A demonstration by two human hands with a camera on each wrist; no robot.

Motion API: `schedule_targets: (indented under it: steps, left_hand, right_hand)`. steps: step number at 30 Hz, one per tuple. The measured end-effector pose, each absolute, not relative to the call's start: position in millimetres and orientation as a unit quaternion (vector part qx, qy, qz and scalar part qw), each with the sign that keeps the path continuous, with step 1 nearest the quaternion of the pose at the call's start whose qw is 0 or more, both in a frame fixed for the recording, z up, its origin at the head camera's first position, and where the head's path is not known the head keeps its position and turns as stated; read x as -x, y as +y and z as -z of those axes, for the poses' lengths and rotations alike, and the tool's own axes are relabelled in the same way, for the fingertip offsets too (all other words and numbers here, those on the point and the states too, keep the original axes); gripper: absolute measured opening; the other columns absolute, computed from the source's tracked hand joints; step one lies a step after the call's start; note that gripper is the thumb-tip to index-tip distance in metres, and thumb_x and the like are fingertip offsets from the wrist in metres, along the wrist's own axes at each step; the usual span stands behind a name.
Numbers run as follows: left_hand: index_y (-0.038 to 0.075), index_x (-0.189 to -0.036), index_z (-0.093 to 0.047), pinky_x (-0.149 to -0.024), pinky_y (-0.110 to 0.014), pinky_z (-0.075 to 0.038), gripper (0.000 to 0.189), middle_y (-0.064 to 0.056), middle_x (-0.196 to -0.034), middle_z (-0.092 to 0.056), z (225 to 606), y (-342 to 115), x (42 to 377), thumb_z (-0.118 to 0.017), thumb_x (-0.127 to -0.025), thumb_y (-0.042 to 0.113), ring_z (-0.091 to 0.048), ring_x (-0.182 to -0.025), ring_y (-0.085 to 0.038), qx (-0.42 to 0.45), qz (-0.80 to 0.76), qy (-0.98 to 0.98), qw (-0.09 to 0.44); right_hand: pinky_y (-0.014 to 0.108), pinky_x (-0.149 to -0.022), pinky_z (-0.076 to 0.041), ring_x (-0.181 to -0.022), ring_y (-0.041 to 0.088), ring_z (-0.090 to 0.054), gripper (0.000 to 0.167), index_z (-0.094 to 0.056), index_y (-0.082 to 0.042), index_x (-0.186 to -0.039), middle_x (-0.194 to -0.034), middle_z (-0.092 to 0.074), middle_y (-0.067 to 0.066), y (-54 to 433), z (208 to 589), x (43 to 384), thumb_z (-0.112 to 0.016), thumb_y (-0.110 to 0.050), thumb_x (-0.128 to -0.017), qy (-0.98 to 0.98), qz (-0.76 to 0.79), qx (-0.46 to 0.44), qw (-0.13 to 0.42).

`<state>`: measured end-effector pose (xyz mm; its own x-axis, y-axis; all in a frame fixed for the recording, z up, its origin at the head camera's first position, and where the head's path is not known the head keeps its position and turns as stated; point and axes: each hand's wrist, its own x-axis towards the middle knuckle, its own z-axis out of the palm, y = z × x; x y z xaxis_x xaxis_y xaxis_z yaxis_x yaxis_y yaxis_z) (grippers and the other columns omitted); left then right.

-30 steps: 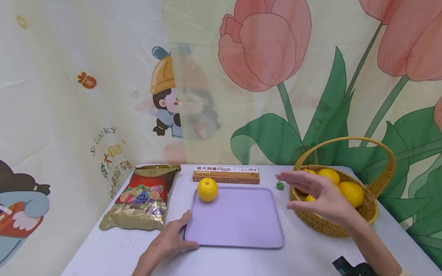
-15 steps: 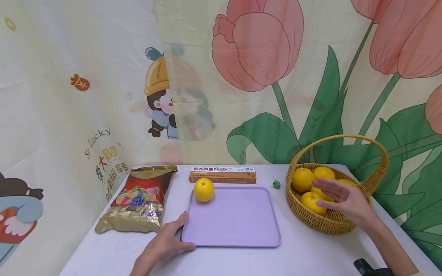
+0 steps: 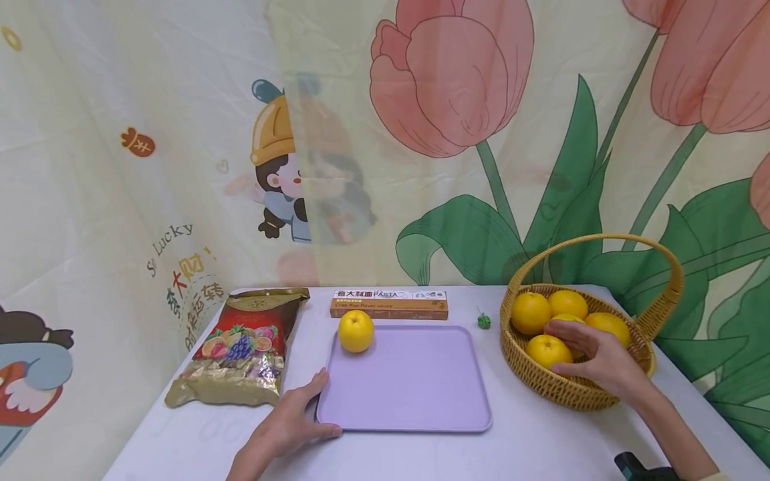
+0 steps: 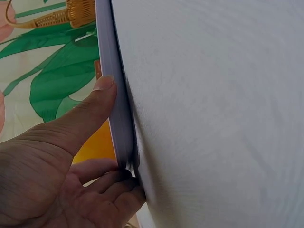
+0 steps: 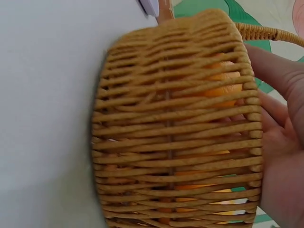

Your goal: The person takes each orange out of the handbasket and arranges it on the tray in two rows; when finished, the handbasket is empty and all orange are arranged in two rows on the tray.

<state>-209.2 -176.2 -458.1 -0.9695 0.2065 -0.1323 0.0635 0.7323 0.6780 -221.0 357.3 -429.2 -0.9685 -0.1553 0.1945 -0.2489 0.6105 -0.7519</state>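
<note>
In the head view my left hand (image 3: 289,421) grips the near left corner of a lilac tray (image 3: 415,381), thumb along the front rim, fingers at the left side. The left wrist view shows the thumb (image 4: 92,109) against the tray's rim (image 4: 114,71) and the other fingers bent round its corner. One yellow orange (image 3: 356,331) sits at the tray's far left. My right hand (image 3: 598,357) reaches into a wicker basket (image 3: 535,381), thumb and fingers spread beside the front orange (image 3: 549,351). The basket wall (image 5: 175,118) hides its fingertips in the right wrist view.
Several more oranges (image 3: 531,312) lie in the basket, under its tall arched handle (image 3: 662,254). A pasta box (image 3: 389,305) stands behind the tray, and a red and gold food bag (image 3: 246,347) lies to the left. A small green object (image 3: 484,321) sits between tray and basket.
My right hand has moved right and down from in front of the basket into it, lowering beside the front orange. The left hand has stayed at the tray's corner.
</note>
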Motion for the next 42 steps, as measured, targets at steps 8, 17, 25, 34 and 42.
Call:
schedule_targets:
  steps: [8, 17, 25, 34, 42]
  left_hand:
    - [-0.002, -0.162, -0.044, -0.126, -0.063, -0.033, 0.108, -0.023, -0.168, -0.040, 454.4, -174.6, 208.2, -0.101, -0.075, 0.026, -0.037, -0.156, -0.046, -0.073, -0.353, 0.928, 0.097]
    - [-0.001, -0.162, -0.044, -0.126, -0.063, -0.034, 0.108, -0.023, -0.168, -0.041, 457.8, -172.3, 207.5, -0.101, -0.075, 0.028, -0.038, -0.156, -0.045, -0.077, -0.354, 0.927, 0.100]
    - [-0.002, -0.161, -0.045, -0.126, -0.063, -0.034, 0.108, -0.024, -0.168, -0.041, 458.7, -174.9, 207.7, -0.101, -0.074, 0.028, -0.038, -0.155, -0.046, -0.074, -0.351, 0.928, 0.096]
    - [-0.003, -0.161, -0.044, -0.126, -0.062, -0.033, 0.108, -0.024, -0.168, -0.040, 460.5, -176.6, 207.9, -0.101, -0.075, 0.028, -0.038, -0.155, -0.046, -0.084, -0.356, 0.927, 0.087]
    - [-0.004, -0.161, -0.045, -0.126, -0.062, -0.034, 0.108, -0.024, -0.168, -0.041, 458.5, -176.5, 208.1, -0.101, -0.074, 0.027, -0.039, -0.155, -0.045, -0.085, -0.356, 0.926, 0.089]
  right_hand:
    - [0.013, -0.093, -0.056, -0.126, 0.051, -0.064, 0.077, -0.060, 0.006, -0.145, -0.142, -0.066, 0.027, 355.8, 423.7, 224.0, -0.094, 0.003, -0.077, -0.938, -0.311, -0.143, 0.062]
    - [0.005, -0.091, -0.048, -0.126, 0.048, -0.064, 0.075, -0.064, 0.002, -0.144, -0.140, -0.070, 0.022, 359.0, 429.8, 217.8, -0.096, -0.002, -0.076, -0.942, -0.300, -0.128, 0.079]
    - [0.048, -0.102, -0.062, -0.130, 0.048, -0.061, 0.082, -0.061, -0.001, -0.148, -0.145, -0.068, 0.019, 359.4, 429.3, 223.2, -0.096, -0.001, -0.075, -0.947, -0.267, -0.166, 0.062]
    - [0.056, -0.100, -0.061, -0.127, 0.045, -0.062, 0.077, -0.065, -0.003, -0.143, -0.140, -0.070, 0.016, 358.1, 425.3, 227.2, -0.096, 0.003, -0.072, -0.949, -0.250, -0.174, 0.076]
    - [0.004, -0.090, -0.049, -0.116, 0.026, -0.066, 0.078, -0.066, 0.002, -0.140, -0.135, -0.068, 0.024, 360.4, 420.2, 221.7, -0.101, -0.012, -0.072, -0.931, -0.295, -0.162, 0.140]
